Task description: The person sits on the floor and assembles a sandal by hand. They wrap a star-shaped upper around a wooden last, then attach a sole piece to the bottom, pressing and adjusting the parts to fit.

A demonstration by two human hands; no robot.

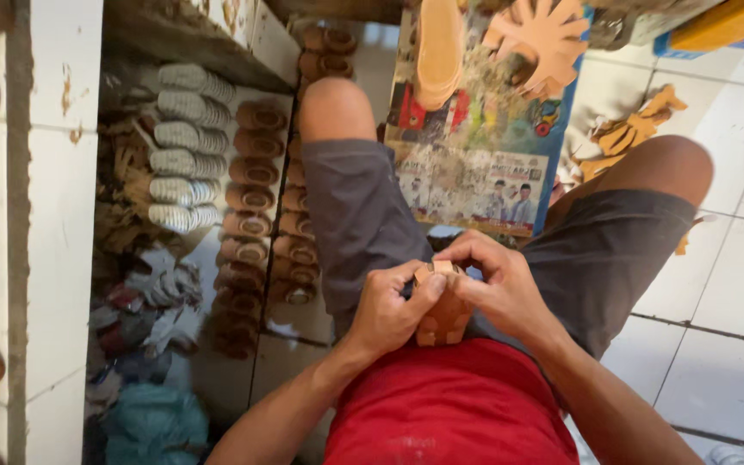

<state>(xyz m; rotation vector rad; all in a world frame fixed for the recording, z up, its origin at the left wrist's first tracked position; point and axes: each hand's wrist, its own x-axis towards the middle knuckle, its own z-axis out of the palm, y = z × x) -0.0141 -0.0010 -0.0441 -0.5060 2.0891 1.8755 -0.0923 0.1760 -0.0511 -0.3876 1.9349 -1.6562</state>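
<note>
I sit on a tiled floor in grey shorts and a red shirt. Both hands meet over my lap on a small tan leather piece (443,317) with strap-like slits. My left hand (387,310) grips its left side, thumb pressed on the top edge. My right hand (497,282) pinches the top from the right, fingers curled over it. In front of my knees stands a colourful printed board (475,164) with a tan shoe sole (438,47) and a fan-shaped leather cut-out (542,36) on it.
To the left, rows of brown shoe parts (251,207) and grey-white ribbed soles (184,146) lie under a low shelf. Rags and scraps (152,301) pile beside them. Loose tan leather offcuts (626,129) lie on the white tiles at right. A yellow-and-blue box (716,26) sits top right.
</note>
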